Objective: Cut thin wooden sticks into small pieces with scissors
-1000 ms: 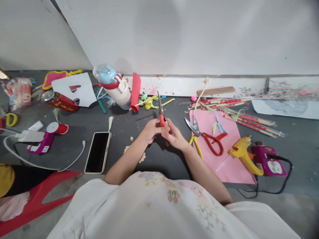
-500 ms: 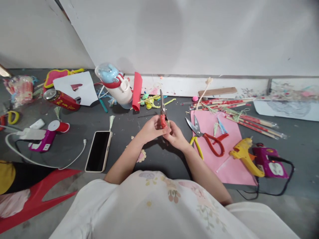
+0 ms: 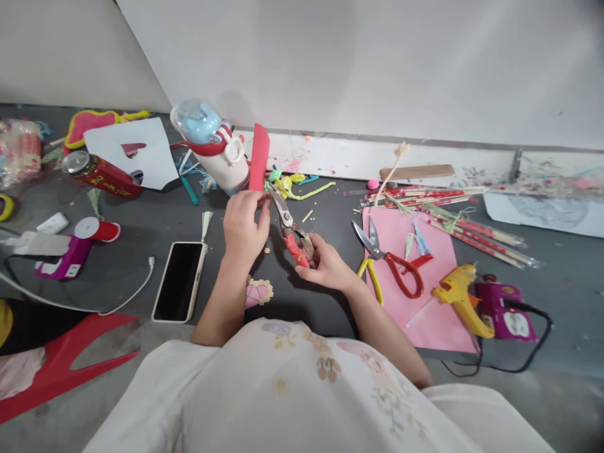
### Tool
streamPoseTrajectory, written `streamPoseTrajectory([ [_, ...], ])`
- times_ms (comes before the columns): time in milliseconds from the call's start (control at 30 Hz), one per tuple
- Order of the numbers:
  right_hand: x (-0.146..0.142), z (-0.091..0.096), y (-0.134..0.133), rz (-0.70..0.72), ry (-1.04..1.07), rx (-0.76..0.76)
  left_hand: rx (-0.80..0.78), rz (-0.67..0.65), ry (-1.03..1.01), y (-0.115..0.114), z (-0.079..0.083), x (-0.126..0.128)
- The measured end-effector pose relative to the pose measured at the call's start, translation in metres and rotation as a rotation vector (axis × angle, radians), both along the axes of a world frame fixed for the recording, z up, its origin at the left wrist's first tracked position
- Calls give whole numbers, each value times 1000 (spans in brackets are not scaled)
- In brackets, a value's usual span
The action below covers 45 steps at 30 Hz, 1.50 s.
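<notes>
My right hand (image 3: 325,264) is closed around the red handles of pruning shears (image 3: 286,220), whose metal blades point up and to the left. My left hand (image 3: 248,226) is by the blade tips, thumb and fingers pinched together. Whatever may be between those fingers is too small or hidden to make out. Just behind it stands a rolled red paper (image 3: 259,157). A pink piece with a beaded tan edge (image 3: 259,292) lies beside my left forearm, partly covered by it. Short bits of stick (image 3: 307,216) lie beyond the shears.
Left are a phone (image 3: 179,282), a red can (image 3: 104,176) and a thread spool (image 3: 97,229). A water bottle (image 3: 214,151) stands behind my left hand. On the right, red-handled scissors (image 3: 406,277) and a yellow glue gun (image 3: 465,299) lie on pink paper (image 3: 425,327), near wrapped sticks (image 3: 491,242).
My hands have separated. The left has moved up and left toward the red paper; the right keeps the shears, now tilted left and lower. The view has shifted slightly.
</notes>
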State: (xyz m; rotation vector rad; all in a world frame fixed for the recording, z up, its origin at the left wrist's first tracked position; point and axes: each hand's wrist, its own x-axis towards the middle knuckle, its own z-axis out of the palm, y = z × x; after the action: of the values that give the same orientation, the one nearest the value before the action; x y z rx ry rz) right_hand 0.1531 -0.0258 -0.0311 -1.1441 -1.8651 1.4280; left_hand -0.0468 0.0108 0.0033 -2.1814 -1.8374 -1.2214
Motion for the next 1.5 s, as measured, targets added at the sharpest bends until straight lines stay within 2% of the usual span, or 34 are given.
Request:
streamPoseTrajectory([
  [233, 2, 3, 0, 42, 38, -21, -6, 17, -40, 0, -2, 1],
  [600, 5, 2, 1, 68, 63, 45, -26, -57, -77, 1, -1, -10],
  [933, 6, 2, 1, 65, 13, 42, -68, -95, -63, -1, 3, -11],
  [1333, 7, 3, 4, 121, 26, 17, -60, -79, 15, 1, -3, -14],
  [1500, 5, -3, 4, 64, 28, 10, -35, -43, 50, 2, -1, -9],
])
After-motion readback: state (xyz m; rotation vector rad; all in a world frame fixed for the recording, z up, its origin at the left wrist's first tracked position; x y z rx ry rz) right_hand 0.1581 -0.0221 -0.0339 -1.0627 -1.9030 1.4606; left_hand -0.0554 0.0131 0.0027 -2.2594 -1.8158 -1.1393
